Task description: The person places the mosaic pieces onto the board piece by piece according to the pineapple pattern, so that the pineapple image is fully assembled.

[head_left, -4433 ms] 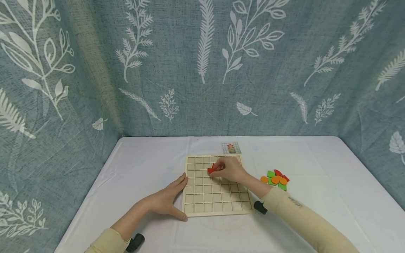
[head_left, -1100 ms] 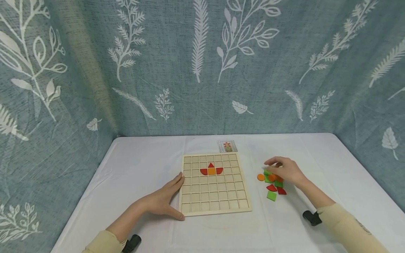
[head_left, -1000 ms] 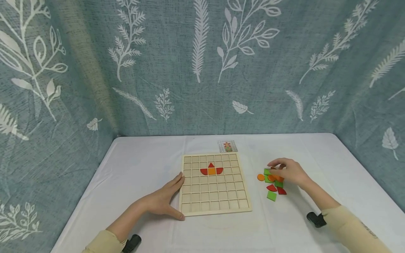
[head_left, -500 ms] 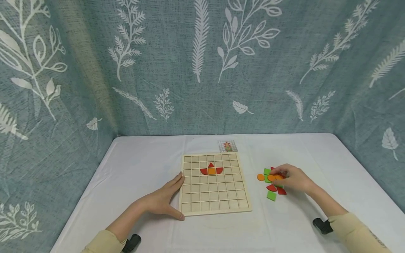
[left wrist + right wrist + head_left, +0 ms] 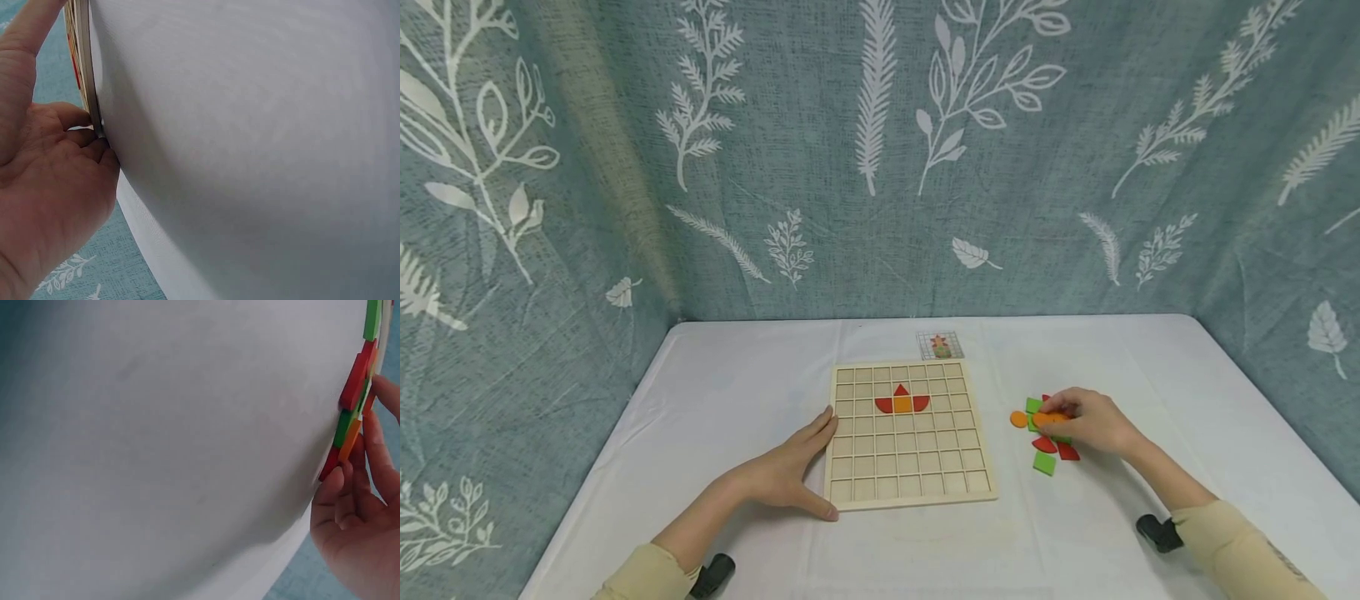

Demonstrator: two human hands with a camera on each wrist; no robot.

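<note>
Cannot read any text, label, brand or number in the head view or either wrist view. Can make out only a small dark mark [image 5: 1287,560] on the right sleeve [image 5: 1225,537], too blurred to tell as letters or drawing.

- Looks like smooth, matt wood on the board [image 5: 910,450]
- Appears smooth and matt on the tiles [image 5: 1044,463]
- Resembles coarsely woven cloth on the curtain [image 5: 820,167]
- Resembles matt cloth on the table [image 5: 760,358]

The gridded board [image 5: 909,451] is beige, the loose pieces [image 5: 1044,463] red, orange and green, the leaf-patterned curtain [image 5: 805,125] teal.
</note>
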